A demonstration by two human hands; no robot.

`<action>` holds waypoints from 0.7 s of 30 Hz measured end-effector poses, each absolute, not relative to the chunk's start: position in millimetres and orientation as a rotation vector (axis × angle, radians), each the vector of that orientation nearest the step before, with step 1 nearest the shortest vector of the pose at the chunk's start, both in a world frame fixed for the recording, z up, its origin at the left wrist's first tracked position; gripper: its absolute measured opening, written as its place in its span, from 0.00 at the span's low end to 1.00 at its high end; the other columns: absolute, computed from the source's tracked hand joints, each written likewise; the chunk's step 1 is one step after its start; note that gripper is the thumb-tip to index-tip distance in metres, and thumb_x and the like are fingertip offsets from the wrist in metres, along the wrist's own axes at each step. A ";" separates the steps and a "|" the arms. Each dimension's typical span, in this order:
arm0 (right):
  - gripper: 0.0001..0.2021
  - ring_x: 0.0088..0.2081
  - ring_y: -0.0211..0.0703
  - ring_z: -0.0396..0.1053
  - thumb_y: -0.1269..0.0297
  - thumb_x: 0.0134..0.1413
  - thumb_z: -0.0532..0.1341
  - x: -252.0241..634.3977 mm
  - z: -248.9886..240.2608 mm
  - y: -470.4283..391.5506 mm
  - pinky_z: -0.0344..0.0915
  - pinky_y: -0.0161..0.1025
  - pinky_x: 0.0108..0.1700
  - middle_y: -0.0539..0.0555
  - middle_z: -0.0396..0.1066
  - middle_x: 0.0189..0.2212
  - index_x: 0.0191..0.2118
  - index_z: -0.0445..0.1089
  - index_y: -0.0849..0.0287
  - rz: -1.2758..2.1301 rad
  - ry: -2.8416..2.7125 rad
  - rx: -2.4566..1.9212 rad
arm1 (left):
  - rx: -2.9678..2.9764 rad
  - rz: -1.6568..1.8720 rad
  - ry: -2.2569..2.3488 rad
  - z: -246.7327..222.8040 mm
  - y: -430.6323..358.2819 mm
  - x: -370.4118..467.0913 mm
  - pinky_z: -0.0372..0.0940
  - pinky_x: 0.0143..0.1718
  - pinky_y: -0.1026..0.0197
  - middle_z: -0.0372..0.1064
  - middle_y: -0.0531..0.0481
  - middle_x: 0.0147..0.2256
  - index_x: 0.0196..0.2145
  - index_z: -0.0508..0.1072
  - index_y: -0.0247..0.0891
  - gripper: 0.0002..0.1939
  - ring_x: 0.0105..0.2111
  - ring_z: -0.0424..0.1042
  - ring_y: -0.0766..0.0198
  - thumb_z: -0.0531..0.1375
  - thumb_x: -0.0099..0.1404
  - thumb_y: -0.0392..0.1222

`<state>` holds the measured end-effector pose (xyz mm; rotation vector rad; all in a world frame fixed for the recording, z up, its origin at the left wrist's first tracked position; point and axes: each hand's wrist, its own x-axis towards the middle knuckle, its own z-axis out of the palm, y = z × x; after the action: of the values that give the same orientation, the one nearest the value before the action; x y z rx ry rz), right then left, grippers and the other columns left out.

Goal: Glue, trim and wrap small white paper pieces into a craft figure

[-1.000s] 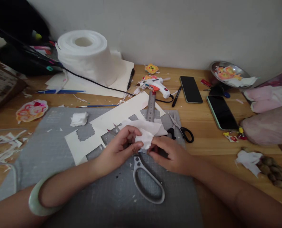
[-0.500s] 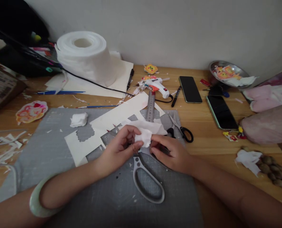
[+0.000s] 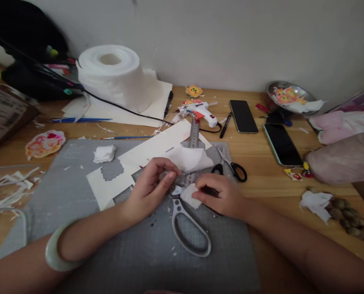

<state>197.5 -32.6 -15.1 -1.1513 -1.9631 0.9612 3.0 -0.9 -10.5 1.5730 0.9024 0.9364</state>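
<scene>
My right hand (image 3: pixel 220 194) is closed, pinching a small soft white piece of tissue (image 3: pixel 191 197) between thumb and fingers. Just left of it, my left hand (image 3: pixel 154 181) has bent fingers, thumb and index tips together; whatever they may hold is too small to make out. Large grey-handled scissors (image 3: pixel 191 230) lie under both hands, partly hidden. Behind the hands, a loose white sheet of tissue (image 3: pixel 189 158) covers part of a steel ruler (image 3: pixel 194 134). Cut cream card (image 3: pixel 154 149) lies beneath. A folded white wad (image 3: pixel 104 154) sits on the grey cutting mat (image 3: pixel 123 253).
A big white tissue roll (image 3: pixel 108 77) stands at the back left. Beyond the mat lie a glue gun (image 3: pixel 203 111), black-handled scissors (image 3: pixel 231 163), two phones (image 3: pixel 243 116) and a metal bowl (image 3: pixel 292 96) of painted pieces. Paper scraps (image 3: pixel 10 188) lie at left.
My hands have come apart. The white tissue piece, earlier held up between both, is now lower and in my right hand alone. The view has shifted slightly.
</scene>
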 end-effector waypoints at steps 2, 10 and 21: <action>0.05 0.28 0.35 0.63 0.64 0.49 0.59 196.4 -16.7 -34.4 0.60 0.32 0.32 0.49 0.67 0.27 0.32 0.64 0.58 0.964 -1.995 -1.185 | 1.678 1.023 0.897 -11.6 -1.8 1.2 0.60 0.42 0.57 0.65 0.48 0.36 0.39 0.61 0.39 0.05 0.39 0.66 0.62 0.50 0.63 0.38; 0.11 0.30 0.36 0.64 0.58 0.55 0.52 196.2 -13.5 -36.9 0.61 0.34 0.33 0.51 0.67 0.29 0.34 0.66 0.59 1.004 -1.974 -1.121 | 2.133 0.923 0.304 -8.6 -7.3 -2.4 0.57 0.50 0.51 0.66 0.43 0.42 0.45 0.60 0.41 0.18 0.49 0.62 0.57 0.52 0.57 0.28; 0.09 0.27 0.37 0.66 0.59 0.51 0.56 191.4 -23.0 -39.6 0.63 0.33 0.29 0.50 0.69 0.25 0.31 0.67 0.60 1.057 -1.537 -1.261 | 1.900 0.757 0.531 -8.4 -20.7 1.4 0.63 0.38 0.60 0.65 0.46 0.35 0.41 0.61 0.39 0.08 0.35 0.66 0.63 0.49 0.63 0.34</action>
<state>191.4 -39.6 -23.0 -1.2615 -1.5370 1.0571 1.4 -20.7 -8.4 1.9004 0.5313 0.7571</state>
